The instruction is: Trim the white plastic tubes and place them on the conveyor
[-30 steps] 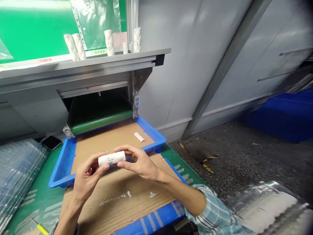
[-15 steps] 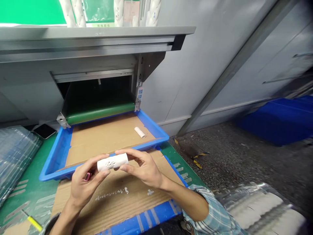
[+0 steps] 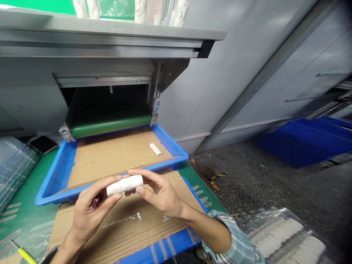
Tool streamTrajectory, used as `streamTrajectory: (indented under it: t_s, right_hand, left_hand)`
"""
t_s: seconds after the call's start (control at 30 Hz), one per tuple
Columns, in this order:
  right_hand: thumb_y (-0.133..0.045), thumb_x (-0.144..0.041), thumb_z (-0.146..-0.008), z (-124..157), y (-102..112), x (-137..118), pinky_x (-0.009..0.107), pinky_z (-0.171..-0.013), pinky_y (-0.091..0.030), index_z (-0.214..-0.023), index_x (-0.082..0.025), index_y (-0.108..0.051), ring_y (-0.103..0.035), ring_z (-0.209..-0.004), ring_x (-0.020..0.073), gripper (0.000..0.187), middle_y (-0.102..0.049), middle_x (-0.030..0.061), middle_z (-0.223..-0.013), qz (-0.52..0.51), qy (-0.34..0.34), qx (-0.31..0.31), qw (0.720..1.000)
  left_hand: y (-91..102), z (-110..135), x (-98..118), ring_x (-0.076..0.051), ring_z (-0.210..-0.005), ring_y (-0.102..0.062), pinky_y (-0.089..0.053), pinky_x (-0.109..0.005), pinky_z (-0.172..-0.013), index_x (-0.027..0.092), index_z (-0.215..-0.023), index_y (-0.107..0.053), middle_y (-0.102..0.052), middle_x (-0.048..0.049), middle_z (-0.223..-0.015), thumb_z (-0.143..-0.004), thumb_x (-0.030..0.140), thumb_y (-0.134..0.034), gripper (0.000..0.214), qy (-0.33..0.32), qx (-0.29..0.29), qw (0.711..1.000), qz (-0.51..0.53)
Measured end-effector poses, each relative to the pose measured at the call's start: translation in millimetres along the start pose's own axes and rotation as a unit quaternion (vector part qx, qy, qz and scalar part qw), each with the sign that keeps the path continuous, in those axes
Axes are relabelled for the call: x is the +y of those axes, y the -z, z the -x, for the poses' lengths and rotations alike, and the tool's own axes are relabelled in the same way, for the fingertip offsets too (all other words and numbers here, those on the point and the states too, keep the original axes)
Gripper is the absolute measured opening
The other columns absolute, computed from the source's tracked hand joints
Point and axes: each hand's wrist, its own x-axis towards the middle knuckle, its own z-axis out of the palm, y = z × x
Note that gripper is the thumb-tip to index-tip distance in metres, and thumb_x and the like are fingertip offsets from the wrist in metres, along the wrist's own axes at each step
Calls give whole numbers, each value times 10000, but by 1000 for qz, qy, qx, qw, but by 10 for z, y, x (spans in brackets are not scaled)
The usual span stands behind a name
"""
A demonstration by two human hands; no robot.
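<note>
Between my two hands is a white paper tube [image 3: 124, 186] with dark script-like marks on its side, held almost level. My left hand [image 3: 90, 205] grips its left end between thumb and fingers. A small pink object [image 3: 94, 203] shows in that palm; its kind is not clear. At the other end, my right hand [image 3: 162, 194] pinches the tube with the thumb below and fingers above. Beneath both hands lies a cardboard sheet [image 3: 121, 238] with white handwriting. A second white tube [image 3: 156, 149] rests in the blue tray [image 3: 46, 190] beyond.
A green conveyor belt [image 3: 110, 124] ends above the tray. A phone [image 3: 44, 144] and stacked clear plastic [image 3: 16, 165] sit at left, a yellow-handled tool [image 3: 26, 255] at lower left. Wrapped white rolls [image 3: 277, 234] lie at lower right. A metal shelf [image 3: 110, 29] spans the top.
The tube has rolled slightly, so its marks now sit lower on the visible side. The whole view has shifted a little; both hands keep their hold.
</note>
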Motion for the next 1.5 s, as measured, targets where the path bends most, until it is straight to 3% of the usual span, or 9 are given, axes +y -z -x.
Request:
streamTrajectory:
  t_s: [0.13, 0.33, 0.5, 0.63, 1.0, 1.23, 1.33, 1.5]
  right_hand:
    - [-656, -449, -1045, 2, -24, -14, 349, -869, -645, -1437, -280, -641, -787, -937, 175, 427, -726, 106, -1374, -61, -4, -18, 998]
    - [-640, -432, -1047, 21, -14, -43, 322, -836, -612, -1318, -266, -709, -711, -921, 158, 325, -742, 86, -1292, -52, 18, -5, 998]
    - [-619, -449, -1050, 23, -17, -43, 323, -802, -592, -1228, -238, -724, -670, -913, 167, 295, -736, 102, -1326, -39, 33, 6, 999]
    - [-619, -449, -1051, 13, -27, -61, 310, -760, -564, -1192, -234, -730, -658, -888, 163, 280, -753, 101, -1285, -46, 44, 10, 998]
    - [-631, -405, -1045, 11, -28, -74, 304, -760, -528, -1127, -184, -732, -664, -934, 178, 257, -768, 127, -1232, -73, 53, 6, 996]
    - [-503, -468, -1100, 17, -19, -60, 292, -680, -445, -1052, -177, -738, -578, -756, 145, 378, -791, 129, -1199, -113, 16, 15, 993]
    - [-561, -450, -1066, 29, -15, -78, 297, -708, -460, -1138, -170, -726, -585, -768, 138, 333, -758, 141, -1295, -108, 11, 3, 994]
    - [-633, -447, -1030, 23, -29, -120, 309, -767, -510, -1129, -174, -703, -631, -875, 164, 299, -754, 148, -1272, -91, 4, 4, 996]
  left_hand:
    - [-18, 9, -21, -130, -602, -671, -500, -209, -495, 277, -1252, -780, -824, -36, -971, -976, 356, -756, 288, -25, 3, 1000, -2]
    - [-22, 71, -79, -161, -754, -725, -549, -227, -624, 265, -1328, -740, -807, -62, -1027, -972, 289, -763, 358, -59, -33, 997, -31]
    - [-27, 113, -98, -91, -621, -597, -475, -197, -591, 302, -1433, -670, -723, 10, -867, -978, 131, -722, 488, -99, -58, 993, -17]
    - [-36, 127, -80, -104, -741, -669, -503, -193, -646, 306, -1497, -621, -768, -17, -1005, -970, 49, -692, 591, -126, -63, 990, -28]
    - [-45, 114, -24, -118, -872, -734, -548, -182, -708, 238, -1481, -637, -775, -42, -1037, -972, 4, -674, 562, -163, -57, 984, -38]
    - [-70, 69, -13, -105, -878, -722, -551, -176, -739, 228, -1518, -606, -774, -48, -1077, -987, 30, -675, 571, -176, -66, 982, -27]
    - [-79, 83, -24, -98, -839, -715, -552, -180, -729, 243, -1531, -591, -786, -47, -1098, -971, 18, -696, 612, -164, -56, 984, -33]
    - [-78, 96, -39, -92, -827, -702, -539, -176, -716, 230, -1524, -599, -784, -40, -1074, -965, 6, -699, 610, -168, -54, 984, -25]
